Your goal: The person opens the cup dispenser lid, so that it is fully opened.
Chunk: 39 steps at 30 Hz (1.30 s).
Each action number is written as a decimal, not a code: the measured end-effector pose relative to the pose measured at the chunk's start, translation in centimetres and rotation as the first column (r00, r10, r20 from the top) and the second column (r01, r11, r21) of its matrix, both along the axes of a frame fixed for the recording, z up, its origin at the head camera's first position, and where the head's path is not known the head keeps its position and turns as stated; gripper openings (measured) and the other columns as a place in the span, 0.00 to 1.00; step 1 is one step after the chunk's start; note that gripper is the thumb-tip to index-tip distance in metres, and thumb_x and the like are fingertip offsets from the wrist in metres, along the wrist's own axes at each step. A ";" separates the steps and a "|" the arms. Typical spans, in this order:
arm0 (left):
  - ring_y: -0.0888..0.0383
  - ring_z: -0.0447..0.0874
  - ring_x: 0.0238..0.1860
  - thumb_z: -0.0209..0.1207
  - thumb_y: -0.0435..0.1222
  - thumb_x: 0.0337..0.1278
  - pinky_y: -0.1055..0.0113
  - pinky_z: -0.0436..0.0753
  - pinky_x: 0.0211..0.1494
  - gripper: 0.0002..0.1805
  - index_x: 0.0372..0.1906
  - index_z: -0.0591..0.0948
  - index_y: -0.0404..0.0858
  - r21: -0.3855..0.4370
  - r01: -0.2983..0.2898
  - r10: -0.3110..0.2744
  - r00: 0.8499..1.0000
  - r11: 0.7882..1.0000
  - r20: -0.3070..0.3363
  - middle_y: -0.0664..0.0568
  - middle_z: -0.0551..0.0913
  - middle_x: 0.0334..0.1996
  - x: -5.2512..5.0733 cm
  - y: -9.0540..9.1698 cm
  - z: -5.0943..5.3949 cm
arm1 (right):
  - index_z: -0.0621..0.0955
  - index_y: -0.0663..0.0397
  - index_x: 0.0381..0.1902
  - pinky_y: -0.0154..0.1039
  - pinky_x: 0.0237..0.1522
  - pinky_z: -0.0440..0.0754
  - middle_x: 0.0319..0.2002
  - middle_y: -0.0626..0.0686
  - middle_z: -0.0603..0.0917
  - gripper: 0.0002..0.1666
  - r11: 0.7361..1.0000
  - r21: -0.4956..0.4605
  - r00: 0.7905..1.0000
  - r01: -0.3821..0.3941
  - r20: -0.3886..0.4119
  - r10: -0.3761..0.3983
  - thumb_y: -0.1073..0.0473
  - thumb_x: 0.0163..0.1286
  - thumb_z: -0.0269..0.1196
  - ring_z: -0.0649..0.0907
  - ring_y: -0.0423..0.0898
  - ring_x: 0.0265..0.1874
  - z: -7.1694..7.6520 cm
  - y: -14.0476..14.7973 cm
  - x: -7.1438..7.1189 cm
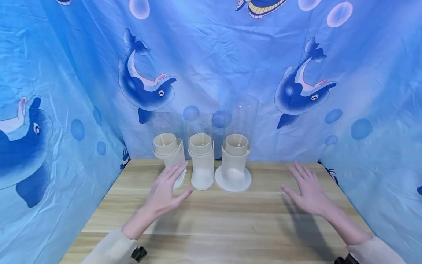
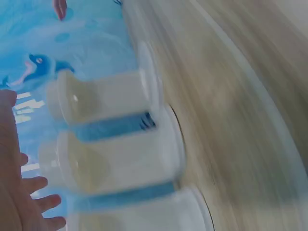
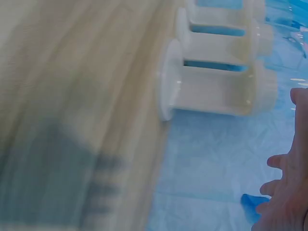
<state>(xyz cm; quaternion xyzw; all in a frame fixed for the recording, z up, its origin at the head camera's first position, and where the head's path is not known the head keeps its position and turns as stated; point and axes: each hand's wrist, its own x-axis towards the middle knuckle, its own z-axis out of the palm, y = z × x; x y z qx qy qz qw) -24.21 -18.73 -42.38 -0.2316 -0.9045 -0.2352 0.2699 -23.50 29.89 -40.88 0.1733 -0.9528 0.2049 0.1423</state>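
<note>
Three white plastic stands hold round collars at their tops, with clear transparent tubes or sheets rising behind them: the left stand [image 1: 170,157], the middle stand [image 1: 202,167] and the right stand [image 1: 234,165] on a wide round base. The tallest clear piece [image 1: 245,110] belongs to the right one. My left hand [image 1: 166,192], fingers spread, hovers in front of the left stand and covers part of its base; it holds nothing. Off to the right of the stands, my right hand [image 1: 306,192] is held over the tabletop with spread fingers, also holding nothing. Both wrist views are blurred.
The stands line the back edge of a wood-grain table [image 1: 230,227]. Blue curtains [image 1: 211,66] printed with dolphins and bubbles hang behind the table and along both sides.
</note>
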 end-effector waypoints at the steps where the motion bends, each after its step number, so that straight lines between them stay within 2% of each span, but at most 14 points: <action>1: 0.38 0.73 0.76 0.70 0.54 0.60 0.35 0.70 0.79 0.45 0.80 0.70 0.44 0.048 0.022 -0.023 1.000 0.999 0.021 0.44 0.74 0.77 -0.2 1.0 0.1 | 0.59 0.58 0.84 0.86 0.73 0.46 0.83 0.75 0.52 0.48 1.000 -0.007 1.000 -0.007 -0.009 0.007 0.40 0.79 0.60 0.53 0.82 0.79 0.4 -0.2 -0.4; 4: 0.39 0.75 0.75 0.70 0.51 0.61 0.37 0.73 0.77 0.44 0.80 0.70 0.42 0.198 0.069 -0.091 0.990 0.978 0.106 0.46 0.75 0.77 -1.2 4.0 0.3 | 0.57 0.59 0.85 0.86 0.72 0.50 0.83 0.76 0.51 0.47 0.999 -0.046 1.000 -0.024 -0.012 0.023 0.42 0.80 0.59 0.54 0.82 0.79 1.8 -0.6 -1.6; 8: 0.41 0.78 0.73 0.71 0.49 0.60 0.39 0.76 0.75 0.44 0.79 0.70 0.41 0.367 0.089 -0.173 0.964 0.926 0.202 0.46 0.76 0.76 -2.8 7.6 0.5 | 0.53 0.55 0.86 0.83 0.74 0.52 0.85 0.73 0.47 0.47 0.993 -0.112 0.999 -0.034 0.019 0.037 0.43 0.82 0.57 0.52 0.79 0.81 3.3 -1.3 -3.0; 13: 0.38 0.78 0.72 0.73 0.48 0.60 0.40 0.78 0.75 0.48 0.81 0.67 0.39 0.521 0.090 -0.247 0.939 0.849 0.241 0.43 0.73 0.78 -4.8 11.1 -0.3 | 0.51 0.56 0.87 0.79 0.78 0.53 0.85 0.70 0.48 0.47 0.986 -0.166 0.998 -0.031 0.045 0.039 0.42 0.83 0.56 0.52 0.74 0.83 4.3 -2.7 -4.5; 17: 0.38 0.72 0.77 0.75 0.49 0.58 0.41 0.75 0.77 0.54 0.84 0.60 0.39 0.574 0.074 -0.259 0.933 0.816 0.249 0.40 0.67 0.81 -6.6 13.3 -1.1 | 0.51 0.57 0.86 0.73 0.79 0.60 0.84 0.69 0.54 0.47 0.970 -0.239 0.999 -0.043 0.022 0.049 0.42 0.83 0.56 0.58 0.72 0.82 5.1 -4.3 -6.2; 21: 0.41 0.65 0.82 0.77 0.53 0.53 0.43 0.71 0.81 0.63 0.87 0.53 0.42 0.566 -0.003 -0.215 0.924 0.825 0.317 0.42 0.61 0.84 -7.7 14.8 -2.5 | 0.52 0.58 0.86 0.68 0.78 0.67 0.84 0.67 0.57 0.47 0.940 -0.334 0.996 -0.076 0.018 0.087 0.43 0.83 0.57 0.62 0.70 0.81 5.5 -6.0 -7.7; 24: 0.41 0.61 0.84 0.78 0.56 0.49 0.42 0.69 0.82 0.68 0.88 0.50 0.44 0.539 -0.061 -0.179 0.907 0.840 0.382 0.43 0.57 0.86 -8.2 15.5 -3.7 | 0.51 0.58 0.86 0.67 0.79 0.67 0.85 0.66 0.56 0.49 0.918 -0.387 0.992 -0.092 0.044 0.118 0.42 0.82 0.58 0.61 0.70 0.82 5.5 -7.4 -8.4; 26: 0.40 0.59 0.84 0.79 0.56 0.47 0.41 0.68 0.83 0.70 0.88 0.47 0.45 0.536 -0.083 -0.166 0.901 0.840 0.400 0.43 0.55 0.86 -8.5 15.9 -4.0 | 0.50 0.59 0.86 0.68 0.79 0.66 0.85 0.67 0.55 0.49 0.900 -0.424 0.989 -0.100 0.055 0.136 0.44 0.82 0.59 0.61 0.70 0.82 5.6 -8.3 -8.8; 29: 0.39 0.58 0.84 0.80 0.55 0.46 0.41 0.67 0.83 0.71 0.88 0.47 0.43 0.555 -0.100 -0.150 0.910 0.826 0.387 0.42 0.53 0.87 -9.5 16.3 -3.8 | 0.49 0.60 0.86 0.68 0.80 0.65 0.85 0.66 0.53 0.50 0.871 -0.477 0.985 -0.116 0.059 0.163 0.45 0.82 0.60 0.60 0.70 0.82 6.0 -9.6 -9.5; 32: 0.40 0.56 0.85 0.80 0.54 0.46 0.43 0.67 0.84 0.72 0.88 0.46 0.41 0.580 -0.093 -0.154 0.919 0.810 0.363 0.42 0.52 0.87 -10.8 16.6 -3.2 | 0.48 0.61 0.85 0.68 0.80 0.65 0.86 0.65 0.53 0.51 0.849 -0.512 0.984 -0.132 0.037 0.175 0.47 0.80 0.62 0.60 0.70 0.82 6.9 -10.6 -10.3; 35: 0.43 0.54 0.86 0.80 0.55 0.45 0.46 0.65 0.85 0.73 0.88 0.45 0.43 0.600 -0.073 -0.181 0.918 0.797 0.352 0.44 0.50 0.88 -12.0 16.9 -2.5 | 0.47 0.59 0.86 0.67 0.80 0.65 0.86 0.64 0.54 0.54 0.845 -0.518 0.986 -0.129 0.022 0.164 0.47 0.79 0.64 0.61 0.68 0.83 7.7 -11.2 -10.9; 39: 0.43 0.54 0.86 0.81 0.53 0.45 0.46 0.64 0.85 0.72 0.88 0.45 0.43 0.646 -0.042 -0.229 0.916 0.762 0.329 0.42 0.53 0.87 -12.8 17.0 -2.0 | 0.45 0.56 0.86 0.65 0.80 0.67 0.86 0.63 0.54 0.60 0.858 -0.502 0.989 -0.108 0.036 0.146 0.43 0.75 0.68 0.62 0.65 0.83 8.3 -11.8 -11.4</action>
